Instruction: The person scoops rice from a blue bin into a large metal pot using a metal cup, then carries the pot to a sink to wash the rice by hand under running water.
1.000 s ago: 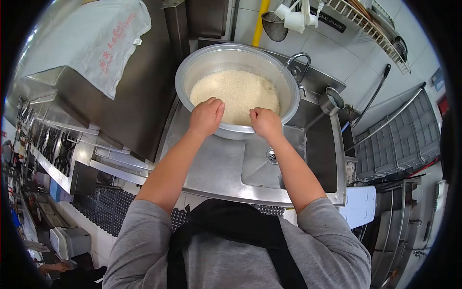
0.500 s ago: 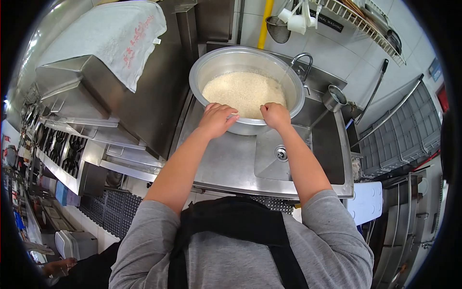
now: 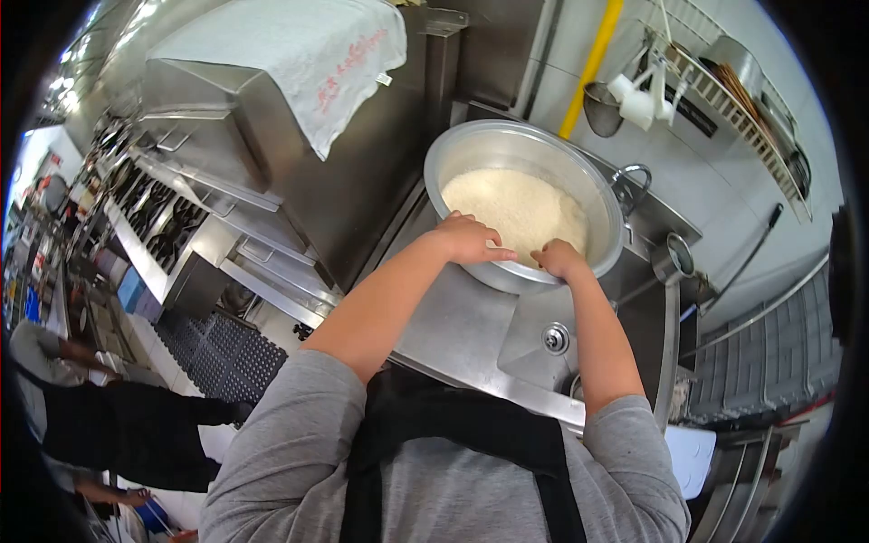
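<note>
A large round metal basin (image 3: 434,172) stands on the steel sink counter, with pale grains that look like rice (image 3: 516,204) in it. My left hand (image 3: 471,241) lies over the basin's near left rim, its thumb stretched out to the right and its fingers reaching inside. Just right of it, my right hand (image 3: 561,259) is curled at the near rim, with its fingertips bent over the edge. The two hands are a small gap apart.
Right of the basin are a curved tap (image 3: 635,176) and a metal cup (image 3: 672,260). The sink drain (image 3: 555,339) lies nearer. A towel (image 3: 299,54) covers steel equipment at the left. A person in a black apron (image 3: 127,434) stands at the lower left.
The camera view has turned, so the basin appears farther right and lower. Both hands remain at its near rim. More of the other person shows at the lower left.
</note>
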`<state>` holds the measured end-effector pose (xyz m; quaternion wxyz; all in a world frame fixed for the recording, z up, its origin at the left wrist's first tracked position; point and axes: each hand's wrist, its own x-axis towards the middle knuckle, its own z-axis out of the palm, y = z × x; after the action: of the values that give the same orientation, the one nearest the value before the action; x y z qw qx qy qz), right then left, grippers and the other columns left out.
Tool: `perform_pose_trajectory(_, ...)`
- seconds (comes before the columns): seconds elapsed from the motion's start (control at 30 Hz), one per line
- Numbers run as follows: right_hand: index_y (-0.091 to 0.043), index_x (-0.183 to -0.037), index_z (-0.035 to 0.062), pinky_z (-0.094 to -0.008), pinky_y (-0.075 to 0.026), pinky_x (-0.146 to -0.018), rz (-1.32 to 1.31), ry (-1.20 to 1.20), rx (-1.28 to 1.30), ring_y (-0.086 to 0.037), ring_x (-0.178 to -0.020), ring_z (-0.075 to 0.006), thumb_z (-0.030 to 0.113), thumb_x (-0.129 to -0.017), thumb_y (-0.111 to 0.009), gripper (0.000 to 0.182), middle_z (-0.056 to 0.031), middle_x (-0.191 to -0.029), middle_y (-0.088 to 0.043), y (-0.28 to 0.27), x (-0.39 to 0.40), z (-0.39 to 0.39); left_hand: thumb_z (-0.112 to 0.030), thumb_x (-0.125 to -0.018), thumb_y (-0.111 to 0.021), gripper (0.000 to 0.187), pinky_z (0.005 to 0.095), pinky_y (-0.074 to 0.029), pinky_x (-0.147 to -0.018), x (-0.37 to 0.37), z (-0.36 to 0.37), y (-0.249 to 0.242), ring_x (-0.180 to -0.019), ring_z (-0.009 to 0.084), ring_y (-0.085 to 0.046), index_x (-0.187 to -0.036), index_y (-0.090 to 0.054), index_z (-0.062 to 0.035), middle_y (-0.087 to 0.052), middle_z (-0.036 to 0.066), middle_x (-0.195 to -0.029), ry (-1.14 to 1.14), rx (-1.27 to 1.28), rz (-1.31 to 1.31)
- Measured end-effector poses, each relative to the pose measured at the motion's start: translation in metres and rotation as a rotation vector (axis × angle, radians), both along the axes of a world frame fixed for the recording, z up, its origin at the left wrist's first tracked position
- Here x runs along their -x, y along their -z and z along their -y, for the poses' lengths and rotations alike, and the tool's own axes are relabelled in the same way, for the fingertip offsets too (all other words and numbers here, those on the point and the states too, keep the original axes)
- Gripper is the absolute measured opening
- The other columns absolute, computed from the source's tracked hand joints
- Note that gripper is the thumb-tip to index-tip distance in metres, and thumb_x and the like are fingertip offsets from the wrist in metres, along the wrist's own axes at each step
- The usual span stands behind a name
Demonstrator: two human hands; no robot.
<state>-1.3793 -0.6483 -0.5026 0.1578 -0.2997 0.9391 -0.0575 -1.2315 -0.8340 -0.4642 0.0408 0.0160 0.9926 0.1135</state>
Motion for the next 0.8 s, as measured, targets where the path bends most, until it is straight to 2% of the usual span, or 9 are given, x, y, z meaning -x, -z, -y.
perform_pose_trajectory(0.17,-0.068,-0.094,-0.002,-0.0424,-0.047,-0.088,0.287,0.215,0.119,-0.062,-0.103,-0.0327,0.032,-0.082,-0.062,0.036,-0.0247,-0.105,-0.064,0.021,0.058,-0.006,-0.073,-0.084,-0.035,0.072,0.0391,-0.039,-0.099,0.023,-0.008,-0.014,-0.114,0.0262,-0.055,-0.122,-0.06,-0.0171,-0.062,0.008,-0.118,-0.133,-0.085,0.24)
perform_pose_trajectory(0.23,-0.062,-0.108,-0.0027,-0.0408,-0.046,-0.093,-0.153,-0.01,-0.068,-0.059,-0.107,-0.0345,0.031,-0.082,-0.062,0.043,-0.0254,-0.108,-0.063,0.082,0.131,-0.017,-0.074,-0.081,-0.038,0.076,0.0372,-0.042,-0.096,0.037,-0.008,-0.007,-0.115,0.0274,-0.055,-0.123,-0.059,-0.0146,-0.06,0.009,-0.123,-0.115,0.06,0.326)
perform_pose_trajectory(0.33,-0.054,-0.117,-0.0065,-0.0405,-0.042,-0.097,-0.364,0.169,0.058,-0.058,-0.108,-0.0365,0.036,-0.082,-0.059,0.056,-0.0267,-0.109,-0.062,0.11,0.187,-0.024,-0.073,-0.079,-0.045,0.078,0.0379,-0.043,-0.095,0.066,0.001,0.011,-0.114,0.0271,-0.055,-0.123,-0.059,-0.0099,-0.059,0.012,-0.123,-0.098,0.044,0.447)
perform_pose_trajectory(0.4,-0.047,-0.123,-0.009,-0.0407,-0.044,-0.095,-0.318,0.188,0.061,-0.059,-0.106,-0.0373,0.036,-0.081,-0.06,0.063,-0.0276,-0.112,-0.06,0.106,0.21,-0.027,-0.071,-0.076,-0.052,0.08,0.038,-0.044,-0.092,0.09,0.011,0.031,-0.112,0.0266,-0.057,-0.124,-0.058,-0.0062,-0.058,0.016,-0.123,-0.023,0.063,0.561)
perform_pose_trajectory(0.47,-0.038,-0.129,-0.0131,-0.0411,-0.047,-0.09,-0.165,0.247,0.138,-0.06,-0.103,-0.0384,0.036,-0.081,-0.06,0.073,-0.0289,-0.12,-0.055,0.102,0.23,-0.019,-0.067,-0.075,-0.058,0.076,0.0373,-0.045,-0.09,0.111,0.026,0.035,-0.106,0.0276,-0.059,-0.118,-0.06,-0.0045,-0.06,0.018,-0.12,-0.151,-0.085,0.769)
perform_pose_trajectory(0.57,-0.036,-0.13,-0.0148,-0.0413,-0.05,-0.084,0.103,0.281,0.117,-0.062,-0.1,-0.0388,0.037,-0.082,-0.06,0.075,-0.0294,-0.126,-0.051,0.093,0.251,-0.011,-0.057,-0.079,-0.062,0.063,0.0362,-0.048,-0.082,0.131,0.065,0.061,-0.096,0.0264,-0.062,-0.114,-0.061,-0.0043,-0.064,0.015,-0.112,-0.219,-0.077,0.456)
perform_pose_trajectory(0.63,-0.035,-0.13,-0.0148,-0.0413,-0.051,-0.081,0.256,0.249,0.044,-0.062,-0.099,-0.039,0.038,-0.082,-0.06,0.076,-0.0295,-0.128,-0.049,0.077,0.249,0.0,-0.046,-0.083,-0.062,0.05,0.0359,-0.049,-0.077,0.144,0.084,0.073,-0.085,0.0243,-0.063,-0.115,-0.059,-0.0083,-0.065,0.011,-0.103,-0.354,-0.073,0.018)
perform_pose_trajectory(0.73,-0.036,-0.131,-0.014,-0.0399,-0.048,-0.089,0.259,0.274,0.108,-0.059,-0.107,-0.0383,0.041,-0.083,-0.06,0.077,-0.0292,-0.13,-0.048,0.081,0.249,0.01,-0.036,-0.088,-0.059,0.035,0.0369,-0.049,-0.076,0.134,0.061,0.026,-0.084,0.027,-0.063,-0.114,-0.06,-0.0133,-0.066,0.011,-0.097,-0.297,-0.411,-0.071)
perform_pose_trajectory(0.8,-0.04,-0.133,-0.0078,-0.0375,-0.036,-0.104,0.089,0.2,0.097,-0.047,-0.124,-0.0363,0.043,-0.082,-0.061,0.075,-0.0272,-0.132,-0.047,0.11,0.27,0.022,-0.044,-0.08,-0.067,0.045,0.0358,-0.048,-0.077,0.116,0.042,0.018,-0.082,0.0225,-0.061,-0.114,-0.058,-0.0163,-0.063,0.005,-0.091,-0.175,-0.552,-0.054)
